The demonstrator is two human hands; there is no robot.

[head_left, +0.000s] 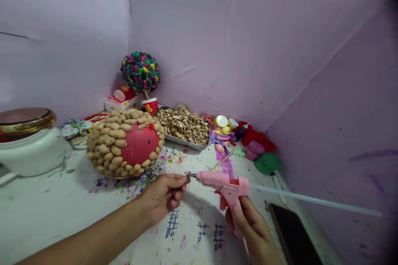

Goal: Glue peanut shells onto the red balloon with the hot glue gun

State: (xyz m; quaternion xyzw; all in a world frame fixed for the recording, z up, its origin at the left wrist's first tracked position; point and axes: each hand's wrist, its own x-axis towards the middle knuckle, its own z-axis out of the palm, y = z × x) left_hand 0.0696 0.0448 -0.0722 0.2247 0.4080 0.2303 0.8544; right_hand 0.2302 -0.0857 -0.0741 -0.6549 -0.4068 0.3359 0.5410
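My right hand [251, 225] is wrapped round the handle of a pink glue gun [222, 182], its metal nozzle pointing left. A long clear glue stick [317, 200] sticks out of its back. My left hand [168, 194] is pinched close to the nozzle tip; what small thing it may hold is hidden by the fingers. Behind my left hand, a red balloon [140, 145] rests on the table, largely covered in peanuts [108, 149], with a bare red patch facing me.
A metal tray [199, 147] of peanut shells stands behind. Nearby are a colourful ball tree [140, 72], a white pot [37, 153] at left, paint jars [254, 150] and a phone [294, 234] at right. Blue writing marks the white table [102, 219].
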